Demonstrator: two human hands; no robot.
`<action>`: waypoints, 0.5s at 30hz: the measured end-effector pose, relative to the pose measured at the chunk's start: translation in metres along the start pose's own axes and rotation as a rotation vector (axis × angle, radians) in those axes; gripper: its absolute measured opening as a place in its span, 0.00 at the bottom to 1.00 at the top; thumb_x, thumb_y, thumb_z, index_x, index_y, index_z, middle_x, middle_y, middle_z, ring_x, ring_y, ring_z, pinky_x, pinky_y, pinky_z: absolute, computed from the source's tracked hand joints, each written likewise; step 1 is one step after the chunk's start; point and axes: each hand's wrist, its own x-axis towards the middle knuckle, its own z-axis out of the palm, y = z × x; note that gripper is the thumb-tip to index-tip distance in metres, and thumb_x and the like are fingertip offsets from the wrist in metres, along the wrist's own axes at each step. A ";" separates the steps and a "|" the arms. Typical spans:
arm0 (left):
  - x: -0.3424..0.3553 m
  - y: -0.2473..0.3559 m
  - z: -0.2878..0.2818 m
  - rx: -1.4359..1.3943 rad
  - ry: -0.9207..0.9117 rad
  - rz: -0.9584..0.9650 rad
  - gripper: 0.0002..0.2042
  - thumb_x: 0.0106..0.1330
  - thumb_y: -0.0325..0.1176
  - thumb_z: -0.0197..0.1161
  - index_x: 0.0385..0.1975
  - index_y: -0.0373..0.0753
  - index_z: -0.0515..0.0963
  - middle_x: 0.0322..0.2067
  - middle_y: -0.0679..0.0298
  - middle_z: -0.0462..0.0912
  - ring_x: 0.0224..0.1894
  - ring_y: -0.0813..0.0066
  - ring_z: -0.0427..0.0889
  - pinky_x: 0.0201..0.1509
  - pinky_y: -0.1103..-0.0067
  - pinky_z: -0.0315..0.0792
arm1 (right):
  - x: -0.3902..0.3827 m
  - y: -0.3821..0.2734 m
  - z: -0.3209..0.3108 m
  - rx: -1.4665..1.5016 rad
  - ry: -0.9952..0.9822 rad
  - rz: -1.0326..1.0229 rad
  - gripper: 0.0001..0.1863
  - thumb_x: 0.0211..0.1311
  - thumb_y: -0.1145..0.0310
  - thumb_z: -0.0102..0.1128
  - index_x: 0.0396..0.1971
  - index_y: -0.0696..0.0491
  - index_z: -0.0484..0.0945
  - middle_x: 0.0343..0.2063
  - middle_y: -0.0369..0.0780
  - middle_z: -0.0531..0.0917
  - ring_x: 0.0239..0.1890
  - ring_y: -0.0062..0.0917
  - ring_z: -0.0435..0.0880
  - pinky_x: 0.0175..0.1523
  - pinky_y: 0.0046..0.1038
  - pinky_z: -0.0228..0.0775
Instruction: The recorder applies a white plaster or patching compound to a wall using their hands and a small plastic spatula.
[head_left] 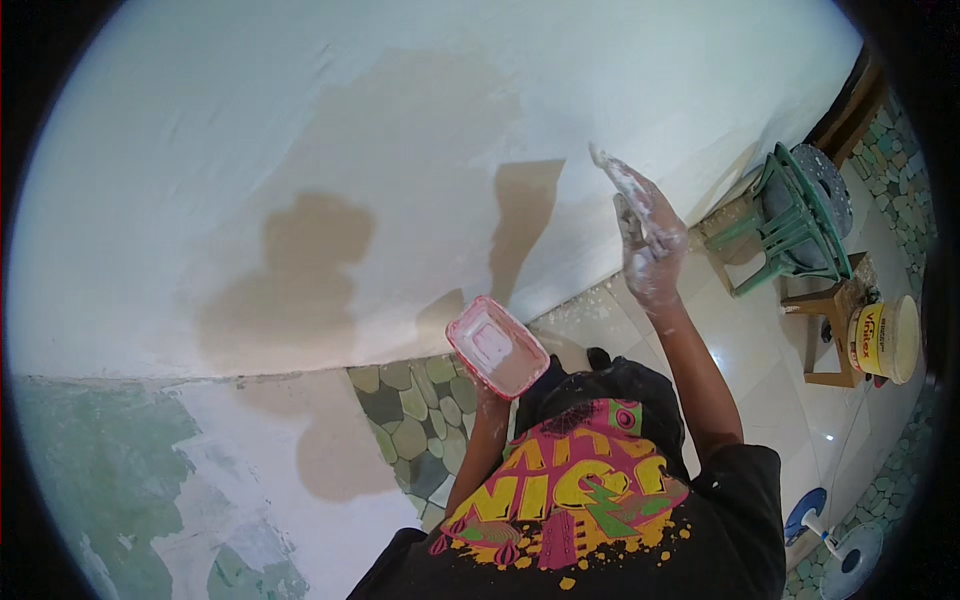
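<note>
A small rectangular tub [497,347] with rounded corners, its rim pinkish red and its inside smeared white, sits tilted near the middle of the view, opening upward. From where I stand, the left hand [489,400] grips it from below, mostly hidden. At the tub's 2 o'clock the right hand [652,240] is raised, well apart from it, coated white; I can't tell whether its fingers close on anything. A pale wall [420,120] rises toward 12, stone-patterned floor [408,408] shows at 8, a green chair [800,225] stands beyond the right hand, and a yellow-labelled bucket [884,340] is at 3.
</note>
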 end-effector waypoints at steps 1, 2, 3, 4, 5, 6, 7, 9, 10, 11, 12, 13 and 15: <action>-0.004 0.002 -0.002 0.004 0.016 -0.003 0.39 0.64 0.69 0.44 0.64 0.42 0.65 0.58 0.58 0.74 0.58 0.57 0.74 0.63 0.57 0.68 | 0.010 0.011 0.000 -0.265 -0.087 -0.404 0.16 0.57 0.80 0.59 0.47 0.56 0.80 0.51 0.42 0.81 0.56 0.31 0.79 0.62 0.32 0.68; -0.002 0.001 -0.003 0.009 0.032 -0.007 0.39 0.64 0.69 0.44 0.64 0.42 0.65 0.58 0.58 0.74 0.58 0.57 0.74 0.63 0.56 0.68 | 0.013 0.019 0.000 -0.528 -0.176 -0.808 0.17 0.56 0.80 0.60 0.47 0.55 0.81 0.53 0.44 0.81 0.58 0.35 0.78 0.64 0.33 0.66; -0.002 -0.001 -0.005 0.013 0.051 -0.007 0.39 0.64 0.69 0.44 0.64 0.42 0.65 0.58 0.58 0.74 0.58 0.57 0.75 0.63 0.56 0.68 | 0.010 0.012 0.004 -0.789 -0.204 -0.814 0.17 0.53 0.76 0.62 0.45 0.51 0.83 0.54 0.45 0.80 0.60 0.39 0.76 0.65 0.35 0.65; -0.004 -0.002 -0.007 0.019 0.069 -0.008 0.39 0.64 0.69 0.44 0.64 0.43 0.65 0.58 0.58 0.74 0.58 0.56 0.75 0.63 0.56 0.69 | 0.009 0.016 0.010 -0.786 -0.210 -0.806 0.17 0.53 0.76 0.62 0.45 0.51 0.83 0.54 0.45 0.80 0.60 0.39 0.76 0.65 0.35 0.65; -0.010 -0.004 -0.009 0.024 0.087 -0.008 0.39 0.64 0.70 0.44 0.64 0.43 0.64 0.57 0.58 0.74 0.58 0.56 0.75 0.63 0.55 0.69 | 0.010 0.022 0.017 -0.873 -0.245 -0.887 0.17 0.52 0.73 0.63 0.44 0.50 0.84 0.54 0.44 0.80 0.59 0.38 0.77 0.65 0.37 0.65; -0.012 -0.005 -0.011 0.031 0.105 -0.007 0.39 0.64 0.70 0.44 0.64 0.43 0.64 0.57 0.58 0.74 0.58 0.56 0.75 0.63 0.55 0.69 | 0.012 0.028 0.024 -0.959 -0.280 -0.968 0.16 0.50 0.70 0.65 0.42 0.49 0.85 0.54 0.42 0.80 0.59 0.37 0.77 0.65 0.39 0.65; -0.017 -0.007 -0.012 0.038 0.120 -0.009 0.39 0.64 0.70 0.44 0.64 0.43 0.64 0.57 0.57 0.74 0.57 0.56 0.75 0.62 0.54 0.69 | 0.016 0.036 0.028 -1.007 -0.302 -1.042 0.19 0.51 0.66 0.64 0.46 0.46 0.83 0.57 0.38 0.78 0.61 0.35 0.75 0.66 0.40 0.63; -0.023 -0.006 -0.016 0.047 0.143 -0.016 0.40 0.63 0.70 0.44 0.64 0.43 0.64 0.57 0.57 0.74 0.57 0.56 0.75 0.62 0.54 0.69 | 0.025 0.048 0.038 -1.067 -0.332 -1.110 0.21 0.53 0.65 0.62 0.49 0.44 0.81 0.59 0.37 0.76 0.62 0.34 0.73 0.67 0.40 0.62; -0.025 -0.006 -0.016 0.046 0.147 -0.025 0.40 0.63 0.70 0.44 0.64 0.43 0.64 0.57 0.57 0.74 0.57 0.56 0.75 0.62 0.54 0.69 | 0.031 0.054 0.040 -1.128 -0.359 -1.184 0.22 0.54 0.65 0.60 0.53 0.43 0.79 0.61 0.35 0.74 0.64 0.34 0.71 0.68 0.40 0.60; -0.030 -0.007 -0.016 0.045 0.151 -0.033 0.40 0.63 0.70 0.44 0.64 0.43 0.64 0.57 0.57 0.74 0.58 0.56 0.75 0.62 0.54 0.69 | 0.039 0.073 0.033 -1.219 -0.401 -1.167 0.25 0.58 0.63 0.55 0.58 0.40 0.75 0.64 0.33 0.71 0.66 0.32 0.68 0.70 0.40 0.57; -0.030 -0.007 -0.017 0.041 0.154 -0.037 0.40 0.63 0.70 0.44 0.64 0.43 0.64 0.57 0.57 0.74 0.58 0.56 0.75 0.62 0.54 0.69 | 0.039 0.079 0.031 -1.218 -0.406 -1.162 0.25 0.58 0.63 0.55 0.58 0.40 0.75 0.64 0.33 0.71 0.66 0.32 0.68 0.70 0.40 0.57; -0.027 -0.009 -0.016 0.036 0.157 -0.042 0.40 0.63 0.70 0.44 0.64 0.43 0.64 0.57 0.57 0.74 0.58 0.56 0.75 0.62 0.55 0.69 | 0.039 0.083 0.029 -1.234 -0.429 -1.163 0.25 0.58 0.64 0.54 0.59 0.40 0.75 0.63 0.33 0.72 0.66 0.32 0.68 0.70 0.40 0.57; -0.034 -0.003 -0.018 0.023 0.158 -0.053 0.40 0.63 0.70 0.44 0.64 0.43 0.64 0.57 0.58 0.74 0.58 0.56 0.75 0.62 0.55 0.69 | 0.030 0.098 0.015 -1.288 -0.469 -1.120 0.24 0.58 0.62 0.56 0.57 0.38 0.77 0.62 0.32 0.73 0.66 0.30 0.67 0.71 0.40 0.54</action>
